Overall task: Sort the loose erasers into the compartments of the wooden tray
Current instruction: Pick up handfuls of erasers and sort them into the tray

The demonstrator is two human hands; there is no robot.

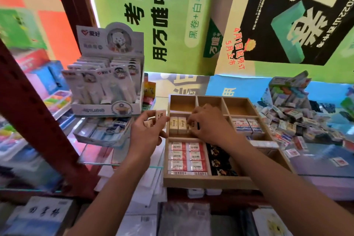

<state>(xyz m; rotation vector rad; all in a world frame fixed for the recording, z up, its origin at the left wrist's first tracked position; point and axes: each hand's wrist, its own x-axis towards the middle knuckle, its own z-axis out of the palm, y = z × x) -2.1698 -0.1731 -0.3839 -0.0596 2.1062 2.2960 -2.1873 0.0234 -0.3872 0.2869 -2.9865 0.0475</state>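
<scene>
The wooden tray (pixel 206 181) sits on a glass shelf, split into several compartments. My left hand (pixel 147 132) hovers just left of the tray and grips cream erasers (pixel 160 115) between thumb and fingers. My right hand (pixel 208 122) reaches into the middle-left compartment and pinches a cream eraser (pixel 192 125) beside two standing cream erasers (pixel 178 125). Red-and-white erasers (pixel 186 156) fill the near-left compartment, black ones (pixel 220 161) the near-middle, blue-and-red ones (pixel 246 125) the middle-right. The far row is bare. A heap of loose erasers (pixel 298 122) lies to the right.
A white display box of carded items (pixel 107 82) stands left of the tray, with a low box of blue-white erasers (pixel 103 130) under it. A dark red shelf post (pixel 40 113) slants at the left. Posters hang behind. Books lie on the shelf below.
</scene>
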